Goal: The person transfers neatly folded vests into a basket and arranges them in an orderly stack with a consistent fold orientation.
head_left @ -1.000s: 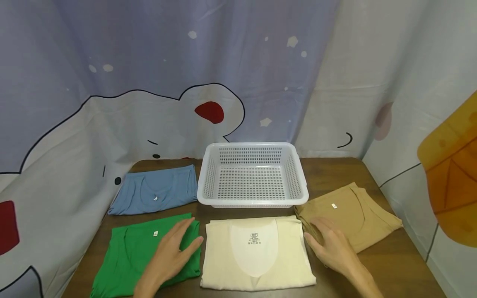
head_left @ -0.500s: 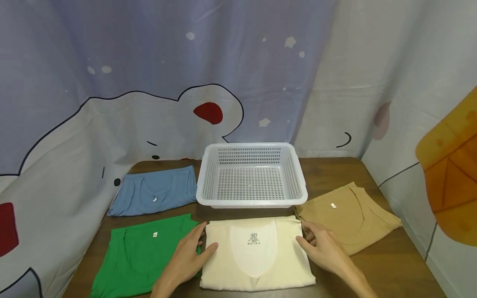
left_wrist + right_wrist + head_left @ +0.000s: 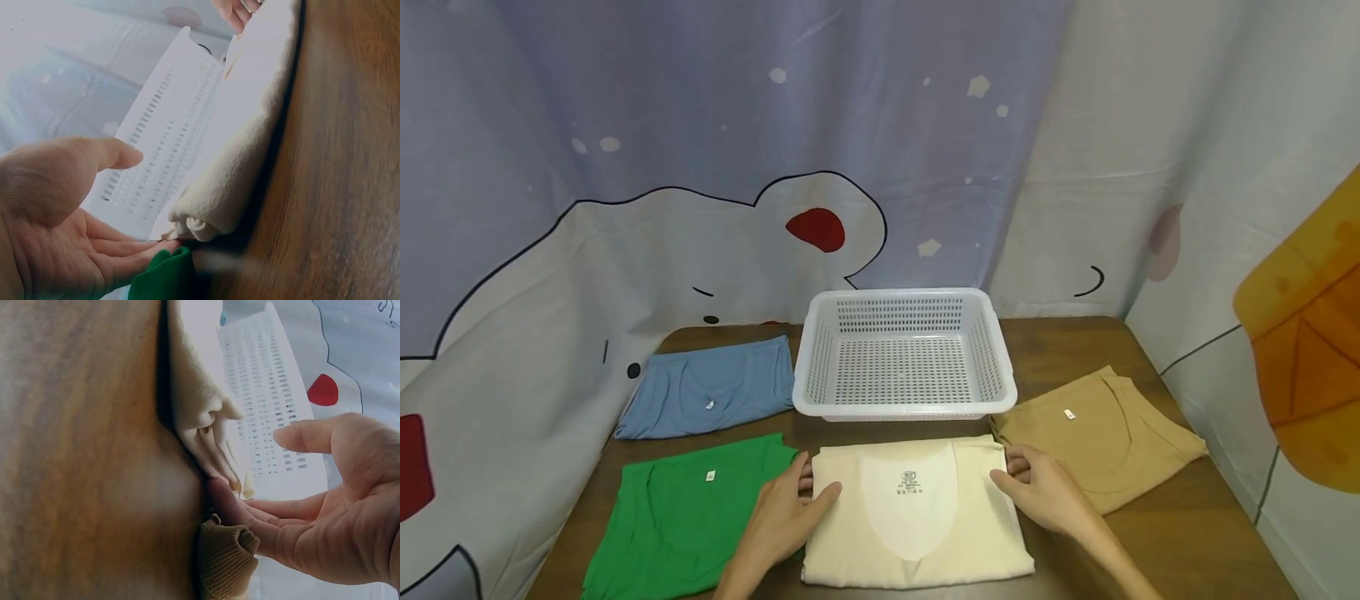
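A folded cream garment (image 3: 912, 508) with a printed neck label lies flat at the table's front middle. At its left edge is my left hand (image 3: 784, 512); its thumb hovers over the fabric and its fingertips touch the side in the left wrist view. My right hand (image 3: 1047, 490) is at the opposite edge. In the right wrist view its fingertips reach the garment's folded layers (image 3: 209, 434), thumb raised apart. Under the left fingers lies the edge of a folded green shirt (image 3: 692, 517); by the right hand is a folded tan shirt (image 3: 1105, 437).
A white perforated plastic basket (image 3: 905, 410) stands behind the cream garment. To its left lies a folded blue shirt (image 3: 711, 387). The wooden table (image 3: 1060, 337) backs onto a patterned curtain (image 3: 715, 100).
Both hands have moved inward to the cream garment's sides, the left from over the green shirt, the right from over the tan one. The garments look unmoved.
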`<action>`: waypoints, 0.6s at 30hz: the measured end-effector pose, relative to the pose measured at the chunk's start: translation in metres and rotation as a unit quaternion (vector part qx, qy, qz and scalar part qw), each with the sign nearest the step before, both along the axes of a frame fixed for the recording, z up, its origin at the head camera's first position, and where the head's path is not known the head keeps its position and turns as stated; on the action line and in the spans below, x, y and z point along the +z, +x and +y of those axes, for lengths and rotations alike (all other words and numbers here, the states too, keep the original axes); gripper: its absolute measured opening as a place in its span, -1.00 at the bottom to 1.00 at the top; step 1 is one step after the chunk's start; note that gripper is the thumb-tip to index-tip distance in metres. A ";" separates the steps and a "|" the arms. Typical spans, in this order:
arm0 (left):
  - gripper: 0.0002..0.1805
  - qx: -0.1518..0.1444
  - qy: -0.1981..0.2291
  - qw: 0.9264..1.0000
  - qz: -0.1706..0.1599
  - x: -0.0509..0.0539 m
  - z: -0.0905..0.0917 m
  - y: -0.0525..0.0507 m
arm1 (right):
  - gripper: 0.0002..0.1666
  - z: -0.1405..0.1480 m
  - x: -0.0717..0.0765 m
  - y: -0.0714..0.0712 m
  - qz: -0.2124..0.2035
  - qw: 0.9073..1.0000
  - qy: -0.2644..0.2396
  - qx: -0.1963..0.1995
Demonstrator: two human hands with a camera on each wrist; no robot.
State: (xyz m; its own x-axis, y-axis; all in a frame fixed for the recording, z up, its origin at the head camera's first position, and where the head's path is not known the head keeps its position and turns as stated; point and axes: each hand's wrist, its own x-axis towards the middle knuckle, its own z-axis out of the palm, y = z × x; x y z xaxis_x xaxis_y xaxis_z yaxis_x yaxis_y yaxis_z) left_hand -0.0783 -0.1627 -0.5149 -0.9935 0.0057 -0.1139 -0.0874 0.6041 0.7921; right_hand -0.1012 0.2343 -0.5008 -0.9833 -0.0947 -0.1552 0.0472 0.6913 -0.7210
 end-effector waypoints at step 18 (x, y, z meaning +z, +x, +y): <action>-0.43 0.034 0.035 0.998 -0.046 -0.004 -0.006 -0.009 | -0.24 0.005 -0.007 -0.007 -0.109 0.987 -0.120 0.008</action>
